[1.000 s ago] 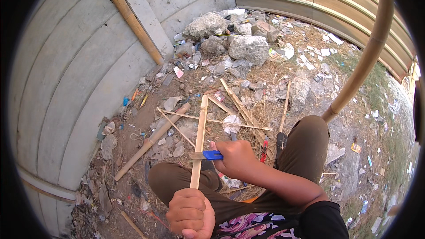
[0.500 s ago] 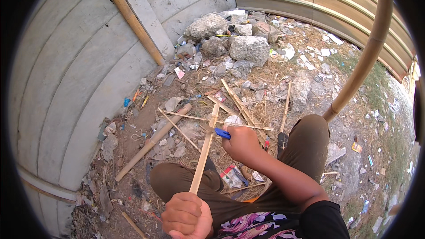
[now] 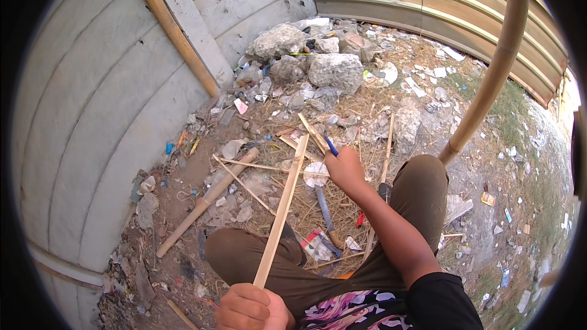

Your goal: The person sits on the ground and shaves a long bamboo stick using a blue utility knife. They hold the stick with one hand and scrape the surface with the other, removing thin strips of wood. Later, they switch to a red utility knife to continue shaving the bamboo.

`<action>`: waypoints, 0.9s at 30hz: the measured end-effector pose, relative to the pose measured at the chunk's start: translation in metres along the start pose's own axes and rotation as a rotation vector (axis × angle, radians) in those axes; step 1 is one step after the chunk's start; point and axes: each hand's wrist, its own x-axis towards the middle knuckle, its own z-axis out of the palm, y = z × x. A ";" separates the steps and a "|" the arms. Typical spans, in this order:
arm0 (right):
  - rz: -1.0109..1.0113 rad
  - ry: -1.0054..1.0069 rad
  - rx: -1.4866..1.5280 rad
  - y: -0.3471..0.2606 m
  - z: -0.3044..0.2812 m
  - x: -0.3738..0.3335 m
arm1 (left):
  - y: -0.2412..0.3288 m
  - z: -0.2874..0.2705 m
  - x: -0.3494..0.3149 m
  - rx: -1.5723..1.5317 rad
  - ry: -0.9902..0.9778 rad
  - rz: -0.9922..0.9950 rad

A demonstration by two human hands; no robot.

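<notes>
Clearly, on my feed, the left hand (image 3: 252,308) has its fingers wrapped tightly round the near end of a long, pale, flat bamboo strip (image 3: 282,211). That strip slants up and away in front of the body, over the bent leg in brown trousers (image 3: 235,250). I judge it is gripped only at its end so the rest lies exposed, well clear of the fingers.

The right hand (image 3: 348,171) is closed in a fist on a slim blue plastic tool (image 3: 331,146), apparently a cutter; I cannot make out its blade. I see it just right of the strip's far tip, apart from it, the arm stretched out between spread knees that probably give it room.

Between the legs, a curved grey metal blade with a wooden handle (image 3: 324,208) lies on the littered ground, perhaps kept within reach. Thin pale bamboo slivers (image 3: 244,184) cross beyond, seemingly just dropped there, with a thick round bamboo pole (image 3: 208,203) to my left.
</notes>
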 end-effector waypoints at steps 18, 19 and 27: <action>-0.979 -0.087 0.097 -0.037 0.007 -0.126 | -0.052 -0.021 -0.012 -0.007 -0.140 0.125; -0.999 -0.089 0.129 -0.040 0.006 -0.130 | -0.052 -0.021 -0.013 0.001 -0.142 0.125; -0.803 -0.030 0.057 -0.027 0.016 -0.102 | -0.041 -0.009 -0.019 0.059 -0.180 0.148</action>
